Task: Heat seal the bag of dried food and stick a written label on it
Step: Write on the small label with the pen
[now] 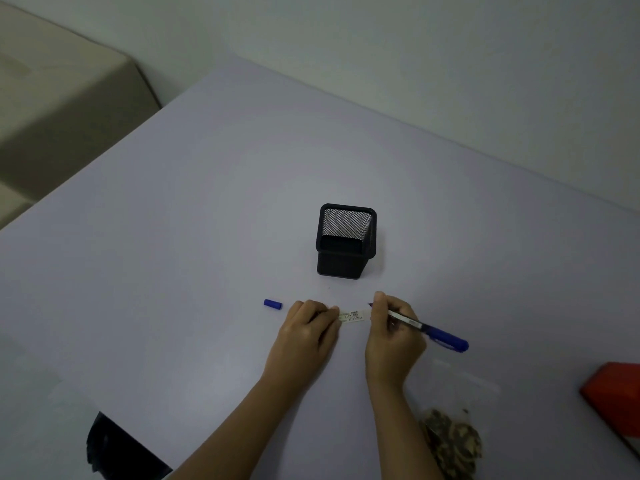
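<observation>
- Pale lilac table (207,220), smooth and matte, dim light; plain wall behind, beige block off the far-left corner.
- Label (352,317): small white paper strip, flat on the table, between the two hands. Dark handwriting already on it, too small to read.
- Left hand (308,327): fingers curled down, fingertips (334,311) pressing the label's left end to pin it.
- Right hand (393,332): fingers closed round a pen (429,329); blue barrel, white band, dark tip just past the label's right end. Cannot tell if the tip touches paper.
- Cap (272,304): short blue plastic cylinder, lying loose just left of the left fingers.
- Pen cup (346,242): square black wire mesh, upright, looks empty, beyond the fingers.
- Bag (453,420): clear soft plastic, brown dried bits bunched at the near end, behind the right wrist, well apart from the label.
- Red boxy thing (613,400) at the right edge, cut off; possibly the sealer, cannot tell.
- Dark object (114,448) near the left forearm, unclear.
- Progress, as judged: writing looks done or nearly so. Seal state unreadable. Left: peel or lift the label, stick it on the bag.
</observation>
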`<state>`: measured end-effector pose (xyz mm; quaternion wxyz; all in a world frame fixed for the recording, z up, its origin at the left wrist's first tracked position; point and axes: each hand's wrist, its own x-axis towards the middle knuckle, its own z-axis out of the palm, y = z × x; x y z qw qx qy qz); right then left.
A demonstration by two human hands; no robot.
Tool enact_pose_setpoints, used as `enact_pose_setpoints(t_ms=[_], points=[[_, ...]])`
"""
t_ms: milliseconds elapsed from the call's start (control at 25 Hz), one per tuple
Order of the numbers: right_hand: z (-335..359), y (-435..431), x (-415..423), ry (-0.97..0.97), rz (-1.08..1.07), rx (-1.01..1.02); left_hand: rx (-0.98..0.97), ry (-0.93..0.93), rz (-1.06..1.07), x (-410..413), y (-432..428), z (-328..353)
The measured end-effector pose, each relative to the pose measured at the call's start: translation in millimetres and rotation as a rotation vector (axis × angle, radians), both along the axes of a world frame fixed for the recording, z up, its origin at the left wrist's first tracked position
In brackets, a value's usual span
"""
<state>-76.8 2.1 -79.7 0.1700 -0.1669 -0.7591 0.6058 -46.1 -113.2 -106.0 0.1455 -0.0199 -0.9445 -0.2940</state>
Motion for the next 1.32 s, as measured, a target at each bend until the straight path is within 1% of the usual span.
enact_pose_setpoints(t_ms=[120, 240, 320, 400, 480, 560, 640, 680, 720, 800, 880, 920, 960, 1000, 1080, 1120, 1160, 1200, 1320], points=[[25.4, 3.0, 2.6, -0.131, -0.018, -0.363, -0.002, -0.01, -0.01, 1.3, 0.0, 2.2], [54.3, 10.3, 12.3, -0.221, 0.041, -0.585, 0.025, -0.031, -0.01, 1.7, 0.0, 4.0], [70.9, 17.0, 18.5, -0.287, -0.004, -0.785, 0.042, -0.029, -0.006, 1.1, -0.7, 5.2], [82.1, 23.2, 22.5, -0.326, -0.034, -0.928, 0.072, -0.033, -0.002, 1.8, -1.0, 5.2], [88.6, 25.8, 25.1, -0.352, -0.034, -0.978, 0.112, -0.033, 0.013, 2.6, -0.7, 9.6], [91.0, 25.7, 27.4, -0.368, -0.033, -0.994, 0.16, 0.02, 0.05, 4.4, -2.8, 17.8], [91.8, 25.3, 28.2, -0.372, -0.018, -1.003, 0.152, 0.1, 0.143, 7.7, -11.3, 27.3], [92.0, 24.6, 27.9, -0.374, -0.01, -0.996, 0.126, 0.107, 0.198, 8.8, -19.3, 30.6], [92.2, 23.9, 28.2, -0.379, -0.001, -0.986, 0.089, 0.083, 0.251, 9.9, -29.3, 30.9], [90.5, 22.3, 29.3, -0.389, 0.011, -0.964, 0.015, -0.048, 0.318, 13.1, -46.2, 27.8], [90.3, 19.2, 31.0, -0.392, 0.028, -0.951, -0.056, -0.146, 0.275, 15.9, -57.6, 26.0], [91.1, 17.2, 32.1, -0.395, 0.034, -0.946, -0.044, -0.163, 0.248, 16.9, -59.8, 28.7], [91.8, 15.2, 33.1, -0.399, 0.037, -0.942, 0.043, -0.189, 0.243, 16.7, -59.9, 35.3], [92.8, 13.3, 34.0, -0.4, 0.043, -0.94, 0.212, -0.253, 0.271, 15.9, -56.8, 47.1], [97.1, 7.2, 35.5, -0.394, 0.075, -0.932, 0.737, -0.45, 0.286, 15.3, -42.9, 74.8], [98.1, 4.0, 35.7, -0.384, 0.089, -0.918, 0.981, -0.499, 0.272, 16.2, -34.6, 87.3], [98.1, 1.7, 35.8, -0.37, 0.103, -0.896, 1.117, -0.511, 0.255, 17.6, -27.3, 96.7], [97.7, 0.4, 35.8, -0.354, 0.122, -0.873, 1.177, -0.506, 0.23, 19.4, -20.8, 104.2], [96.7, -2.9, 36.8, -0.317, 0.156, -0.818, 1.177, -0.474, 0.184, 23.7, -10.2, 116.3]])
